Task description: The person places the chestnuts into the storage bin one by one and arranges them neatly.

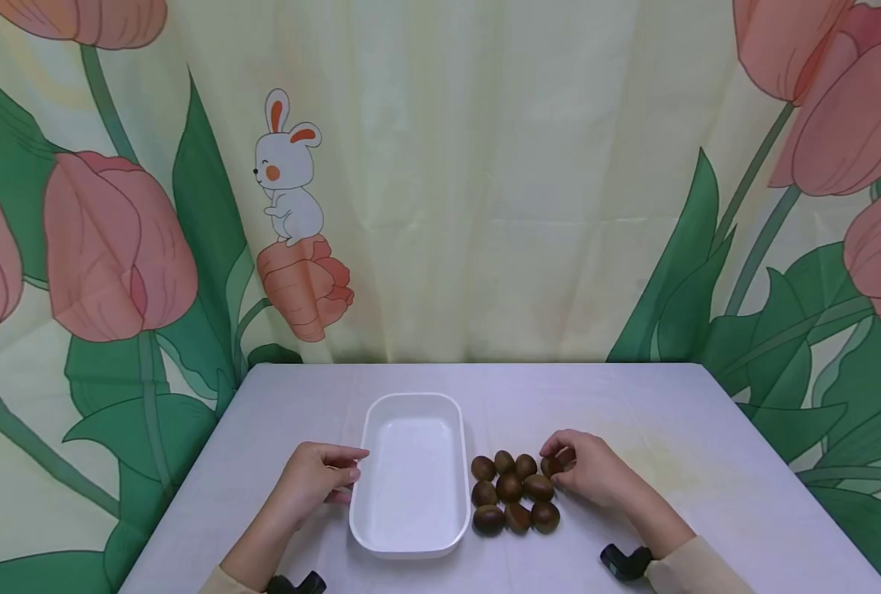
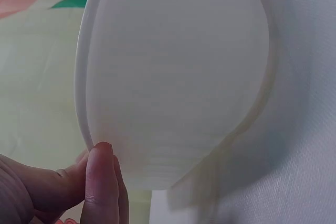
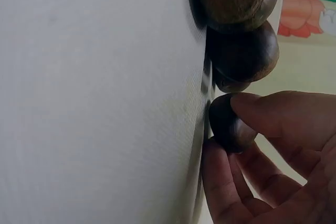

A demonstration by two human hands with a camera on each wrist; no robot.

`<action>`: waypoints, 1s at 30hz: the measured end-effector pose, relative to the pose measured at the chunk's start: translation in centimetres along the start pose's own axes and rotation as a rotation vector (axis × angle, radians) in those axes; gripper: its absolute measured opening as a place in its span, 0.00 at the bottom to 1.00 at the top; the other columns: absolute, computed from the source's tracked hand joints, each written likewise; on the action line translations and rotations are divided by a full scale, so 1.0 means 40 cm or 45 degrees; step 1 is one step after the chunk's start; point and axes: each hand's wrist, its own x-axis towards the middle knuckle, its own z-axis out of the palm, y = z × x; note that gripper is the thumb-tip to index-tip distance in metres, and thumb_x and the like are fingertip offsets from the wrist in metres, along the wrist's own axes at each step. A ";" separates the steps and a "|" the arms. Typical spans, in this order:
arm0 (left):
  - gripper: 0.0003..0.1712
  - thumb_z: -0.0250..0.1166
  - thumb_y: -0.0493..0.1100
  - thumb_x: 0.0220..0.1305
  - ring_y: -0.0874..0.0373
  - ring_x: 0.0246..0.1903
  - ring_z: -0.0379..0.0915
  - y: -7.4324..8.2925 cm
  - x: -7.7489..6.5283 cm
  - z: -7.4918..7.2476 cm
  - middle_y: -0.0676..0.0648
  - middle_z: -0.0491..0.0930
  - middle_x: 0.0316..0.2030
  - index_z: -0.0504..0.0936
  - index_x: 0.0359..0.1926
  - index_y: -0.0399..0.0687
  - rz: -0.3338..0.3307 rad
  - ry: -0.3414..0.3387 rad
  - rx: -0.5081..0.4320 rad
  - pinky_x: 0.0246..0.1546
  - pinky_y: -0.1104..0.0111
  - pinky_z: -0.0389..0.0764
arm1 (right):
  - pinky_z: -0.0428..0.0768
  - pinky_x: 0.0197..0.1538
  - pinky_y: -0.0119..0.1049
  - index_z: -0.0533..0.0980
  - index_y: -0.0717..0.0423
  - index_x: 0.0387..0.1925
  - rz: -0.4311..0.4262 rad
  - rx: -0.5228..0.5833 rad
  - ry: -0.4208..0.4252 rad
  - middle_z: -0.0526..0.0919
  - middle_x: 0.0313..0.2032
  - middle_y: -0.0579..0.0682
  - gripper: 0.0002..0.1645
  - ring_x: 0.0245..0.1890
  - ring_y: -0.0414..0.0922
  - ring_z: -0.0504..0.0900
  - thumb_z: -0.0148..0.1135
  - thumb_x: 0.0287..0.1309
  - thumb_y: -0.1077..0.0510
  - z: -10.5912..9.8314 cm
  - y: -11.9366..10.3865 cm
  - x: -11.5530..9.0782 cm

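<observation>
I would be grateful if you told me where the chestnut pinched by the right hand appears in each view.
Head: the pinched chestnut is low and right of centre, partly hidden by the right hand.
Left wrist: not in this picture.
Right wrist: right of centre, slightly below mid-height, gripped by that hand.
Shared landmark: the printed curtain, across the top, at the left, and at the right, respectively.
</observation>
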 end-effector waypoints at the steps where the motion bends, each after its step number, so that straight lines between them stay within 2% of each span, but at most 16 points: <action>1: 0.16 0.75 0.31 0.64 0.56 0.31 0.86 -0.001 0.001 0.000 0.43 0.89 0.40 0.93 0.52 0.43 0.003 -0.002 -0.001 0.29 0.64 0.91 | 0.85 0.47 0.40 0.83 0.49 0.43 0.015 -0.006 0.005 0.87 0.41 0.44 0.21 0.43 0.43 0.84 0.78 0.51 0.71 0.000 -0.001 0.002; 6: 0.16 0.75 0.31 0.64 0.56 0.30 0.86 -0.001 -0.001 0.001 0.43 0.90 0.41 0.93 0.52 0.43 -0.004 -0.001 -0.002 0.30 0.64 0.91 | 0.87 0.48 0.42 0.83 0.49 0.44 0.061 0.013 0.007 0.87 0.42 0.45 0.20 0.44 0.44 0.85 0.77 0.52 0.70 -0.004 -0.005 0.012; 10: 0.15 0.75 0.31 0.64 0.56 0.29 0.86 -0.002 -0.002 0.001 0.44 0.89 0.40 0.93 0.51 0.44 -0.006 0.009 -0.007 0.30 0.63 0.91 | 0.89 0.49 0.43 0.84 0.50 0.45 0.053 0.052 0.005 0.88 0.43 0.46 0.19 0.47 0.45 0.87 0.77 0.55 0.69 -0.014 -0.015 0.016; 18: 0.15 0.75 0.31 0.64 0.55 0.30 0.84 -0.004 0.002 -0.001 0.43 0.87 0.39 0.94 0.51 0.46 -0.011 0.015 -0.021 0.30 0.64 0.91 | 0.89 0.50 0.42 0.84 0.50 0.46 -0.058 0.133 -0.020 0.89 0.45 0.46 0.16 0.49 0.47 0.88 0.76 0.57 0.66 -0.032 -0.050 0.030; 30: 0.15 0.75 0.30 0.64 0.55 0.29 0.83 -0.003 0.001 0.001 0.43 0.86 0.37 0.93 0.51 0.45 -0.029 0.022 -0.034 0.30 0.65 0.90 | 0.91 0.51 0.45 0.85 0.48 0.48 -0.099 0.204 -0.040 0.90 0.46 0.47 0.15 0.50 0.47 0.88 0.75 0.60 0.62 -0.019 -0.143 0.065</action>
